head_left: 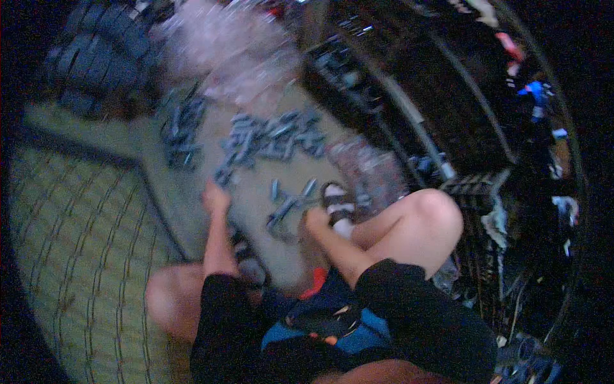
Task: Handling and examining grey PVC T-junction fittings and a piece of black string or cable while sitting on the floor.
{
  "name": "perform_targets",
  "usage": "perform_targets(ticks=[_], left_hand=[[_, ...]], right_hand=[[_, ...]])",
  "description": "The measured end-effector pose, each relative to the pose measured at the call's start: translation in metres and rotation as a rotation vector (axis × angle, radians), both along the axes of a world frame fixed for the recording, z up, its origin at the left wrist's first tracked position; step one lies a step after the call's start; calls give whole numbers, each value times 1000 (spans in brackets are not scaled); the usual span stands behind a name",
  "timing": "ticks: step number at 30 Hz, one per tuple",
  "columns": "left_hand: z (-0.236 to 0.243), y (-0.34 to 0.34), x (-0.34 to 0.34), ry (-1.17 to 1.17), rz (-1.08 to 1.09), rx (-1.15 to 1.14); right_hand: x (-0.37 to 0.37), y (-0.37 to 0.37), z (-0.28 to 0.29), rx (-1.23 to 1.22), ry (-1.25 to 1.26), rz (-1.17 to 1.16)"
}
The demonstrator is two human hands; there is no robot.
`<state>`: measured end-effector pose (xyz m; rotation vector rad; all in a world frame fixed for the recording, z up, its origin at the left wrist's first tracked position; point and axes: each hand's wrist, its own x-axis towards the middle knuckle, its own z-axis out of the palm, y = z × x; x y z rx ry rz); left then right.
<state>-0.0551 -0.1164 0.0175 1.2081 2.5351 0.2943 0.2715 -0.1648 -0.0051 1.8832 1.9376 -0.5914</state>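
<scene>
Blur is hiding whether the left hand and right hand are holding anything, or how openly (I cannot tell). Heaped grey metal pieces are lying at the left's one o'clock, loose pieces at the right's ten, looking stiff, weighty, likely grippable mid-length; one slim piece is pointing one-to-seven lengthwise.

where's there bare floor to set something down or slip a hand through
Bare floor shows between the left hand and loose parts, and between the left shoe and right forearm. Farther ahead it is crowded: the heap of parts, then plastic.
</scene>
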Motion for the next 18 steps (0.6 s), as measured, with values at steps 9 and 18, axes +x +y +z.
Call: perform_targets(ticks=[9, 18], left_hand=[[-7, -5, -15, 128, -107, -14], [19, 9, 17, -270, 284, 238]], right_hand=[[-3, 30, -39, -338, 350, -142], [-62, 129, 146, -752, 1267, -436]])
